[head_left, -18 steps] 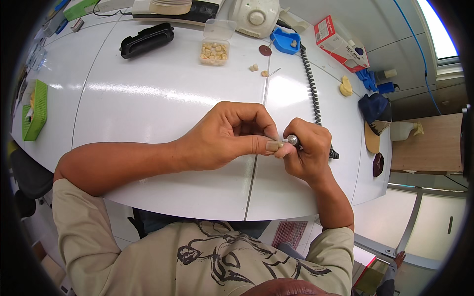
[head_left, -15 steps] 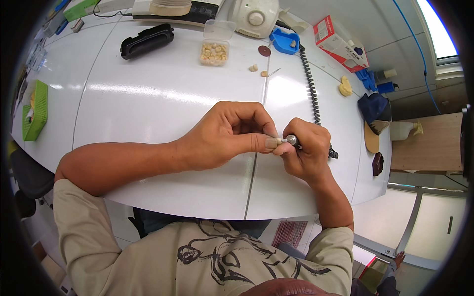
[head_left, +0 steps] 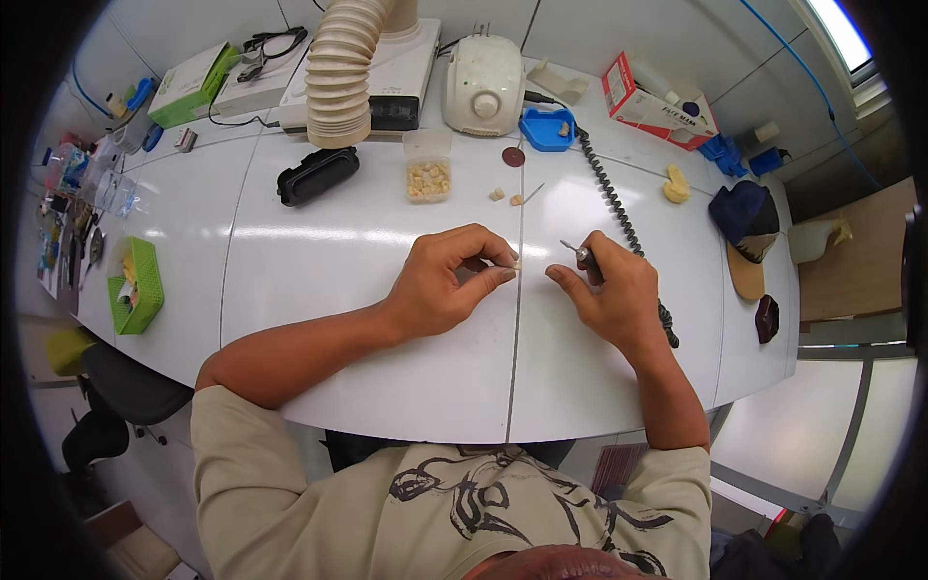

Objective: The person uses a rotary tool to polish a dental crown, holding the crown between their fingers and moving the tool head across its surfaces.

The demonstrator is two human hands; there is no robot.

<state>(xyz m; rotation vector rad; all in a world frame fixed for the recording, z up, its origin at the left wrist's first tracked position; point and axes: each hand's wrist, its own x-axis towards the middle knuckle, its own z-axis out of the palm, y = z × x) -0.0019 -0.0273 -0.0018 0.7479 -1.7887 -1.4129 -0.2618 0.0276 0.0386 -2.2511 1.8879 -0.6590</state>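
Observation:
Between the thumb and index finger of my left hand [head_left: 443, 282] is a small cream-coloured tooth [head_left: 516, 267], mostly covered by the fingertips. My right hand [head_left: 621, 298] is wrapped round a rotary handpiece [head_left: 589, 263], its thin bur pointing up and left, apart from the tooth. A coiled black cord [head_left: 611, 193] runs from beneath my right hand toward a white motor control box [head_left: 485, 85]. Beyond my hands stands a clear lidded box [head_left: 427, 182] of cream tooth pieces. Beside it lie loose pieces [head_left: 497, 194], a thin pointed bit [head_left: 535, 192] and a dark red disc [head_left: 513, 157].
A black case [head_left: 317, 176] lies under a ribbed hose [head_left: 338, 82] at the back. A blue tray [head_left: 548, 132] and a red-white carton [head_left: 650, 108] stand back right. At right are a yellowish lump [head_left: 676, 184] and a cap [head_left: 746, 222]; a green basket [head_left: 147, 290] is left.
My hands have come apart: the right one has drawn away to the right with the handpiece, its bur now off the tooth. The view has lifted, showing more of the table's back.

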